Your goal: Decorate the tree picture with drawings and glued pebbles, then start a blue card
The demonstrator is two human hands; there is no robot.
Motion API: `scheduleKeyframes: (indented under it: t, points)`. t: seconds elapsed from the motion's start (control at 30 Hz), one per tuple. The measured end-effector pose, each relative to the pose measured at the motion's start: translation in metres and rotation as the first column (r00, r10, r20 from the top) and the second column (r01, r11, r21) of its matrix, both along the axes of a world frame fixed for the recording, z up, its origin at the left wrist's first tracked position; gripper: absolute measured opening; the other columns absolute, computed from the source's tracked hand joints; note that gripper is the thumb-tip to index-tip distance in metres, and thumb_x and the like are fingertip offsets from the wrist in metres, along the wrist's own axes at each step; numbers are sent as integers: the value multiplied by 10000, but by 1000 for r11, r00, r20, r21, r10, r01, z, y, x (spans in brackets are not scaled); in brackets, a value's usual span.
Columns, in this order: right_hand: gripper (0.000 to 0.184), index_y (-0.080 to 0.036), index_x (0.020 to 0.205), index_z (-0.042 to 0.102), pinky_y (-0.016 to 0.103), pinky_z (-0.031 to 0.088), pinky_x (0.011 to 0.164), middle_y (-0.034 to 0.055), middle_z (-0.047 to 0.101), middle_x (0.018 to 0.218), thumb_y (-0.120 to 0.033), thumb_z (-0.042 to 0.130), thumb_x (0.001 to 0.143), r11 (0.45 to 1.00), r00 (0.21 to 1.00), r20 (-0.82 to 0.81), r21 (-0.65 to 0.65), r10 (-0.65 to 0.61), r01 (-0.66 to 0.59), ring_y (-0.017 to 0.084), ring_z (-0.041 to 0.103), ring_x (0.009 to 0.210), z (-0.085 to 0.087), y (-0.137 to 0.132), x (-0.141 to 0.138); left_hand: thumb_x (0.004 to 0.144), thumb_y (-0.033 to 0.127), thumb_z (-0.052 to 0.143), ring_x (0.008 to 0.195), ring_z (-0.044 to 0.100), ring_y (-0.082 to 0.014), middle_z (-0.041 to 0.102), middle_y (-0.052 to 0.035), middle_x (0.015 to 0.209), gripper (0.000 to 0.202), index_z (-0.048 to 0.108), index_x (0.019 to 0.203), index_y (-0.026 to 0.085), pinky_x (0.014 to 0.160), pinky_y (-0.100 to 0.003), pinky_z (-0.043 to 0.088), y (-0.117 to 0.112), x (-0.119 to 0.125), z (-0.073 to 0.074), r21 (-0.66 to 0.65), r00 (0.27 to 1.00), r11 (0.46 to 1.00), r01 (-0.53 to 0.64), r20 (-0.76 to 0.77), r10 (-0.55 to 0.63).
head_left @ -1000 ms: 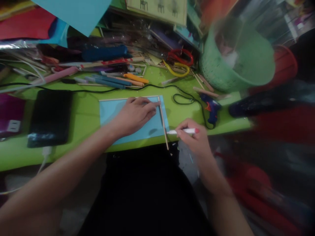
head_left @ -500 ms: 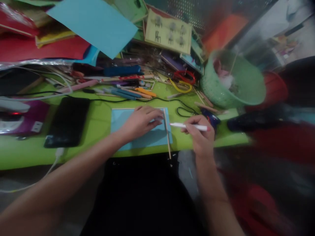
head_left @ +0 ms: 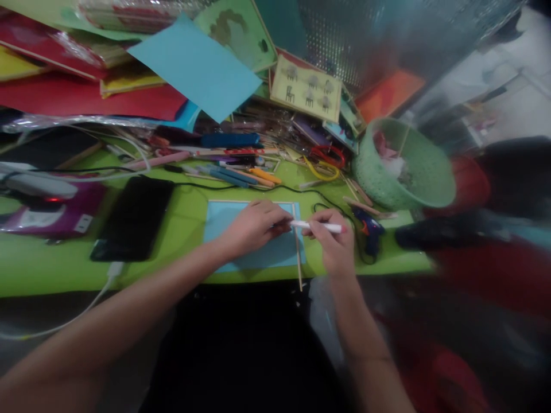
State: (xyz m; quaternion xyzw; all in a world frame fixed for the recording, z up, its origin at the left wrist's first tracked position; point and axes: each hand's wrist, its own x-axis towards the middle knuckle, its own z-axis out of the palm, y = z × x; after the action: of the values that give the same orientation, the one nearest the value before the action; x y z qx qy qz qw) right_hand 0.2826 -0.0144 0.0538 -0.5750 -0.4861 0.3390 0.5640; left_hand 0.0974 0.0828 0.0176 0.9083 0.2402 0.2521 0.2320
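Observation:
A white marker with a pink end (head_left: pixel 327 227) is gripped in my right hand (head_left: pixel 338 246), its tip pointing left. My left hand (head_left: pixel 253 228) rests over a light blue sheet (head_left: pixel 241 261), its fingers pinched together at the marker's tip. What those fingers hold, if anything, is too small and blurred to make out. Beneath the marker a thin wooden stick (head_left: pixel 298 261) lies along the sheet's right side and sticks out past its near edge. Another thin stick (head_left: pixel 228 201) runs along the sheet's far edge.
A black phone (head_left: pixel 133 218) with a white cable lies left. Pens (head_left: pixel 232 175), scissors (head_left: pixel 329 156) and sticks clutter the back, below a loose blue sheet (head_left: pixel 202 66). A blue glue gun (head_left: pixel 369 229) and a green basket (head_left: pixel 430 189) are at right.
My right hand has moved left, bringing the marker's tip across the stick to my left fingers. The view has shifted slightly.

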Motion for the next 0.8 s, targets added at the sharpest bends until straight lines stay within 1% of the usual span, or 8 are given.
scheduleKeyframes:
  t: [0.17,0.3,0.4,0.53,0.67,0.8]
  points:
    - [189,-220,788,644,244,468,556,-47,664,615,-368,729,869,998,992,-120,52,-40,46,124,628,556,-15,6,-8,1040,325,501,809,664,-189,734,-47,830,244,701,991,193,726,-299,441,1,0,-1,-5,995,998,62,75,-61]
    - [213,-222,775,607,230,444,538,-64,636,575,-370,730,865,991,971,-222,74,-89,108,109,596,514,-25,10,-15,1048,331,490,779,658,-176,735,-38,818,273,704,950,193,714,-292,443,0,-2,-1,15,991,999,40,127,-42]
    - [248,-222,758,579,224,429,519,-72,607,558,-388,740,850,989,958,-255,45,-127,143,99,570,489,-25,12,-20,1036,317,521,768,658,-175,749,-36,829,252,706,927,186,706,-293,441,-1,-3,-3,37,986,999,13,167,-19]
    - [265,-221,768,576,222,420,510,-76,590,559,-408,746,850,981,954,-244,37,-176,191,94,560,487,-21,13,-26,1012,328,577,722,638,-164,731,-31,782,227,698,893,176,667,-281,432,-2,-2,-4,33,971,999,-42,239,33]
    - [243,-219,776,577,224,435,543,-72,604,584,-375,730,883,979,956,-236,66,-173,193,93,574,520,-21,13,-32,1009,342,588,694,614,-158,716,-27,751,243,684,855,180,647,-283,419,-4,-4,-3,73,957,993,-89,282,65]
    - [243,-219,775,568,233,425,542,-72,585,577,-378,707,895,976,962,-203,81,-181,201,99,565,513,-20,13,-40,1011,319,592,711,625,-159,727,-27,766,212,692,881,185,672,-296,432,-5,-7,-3,129,943,987,-101,329,53]
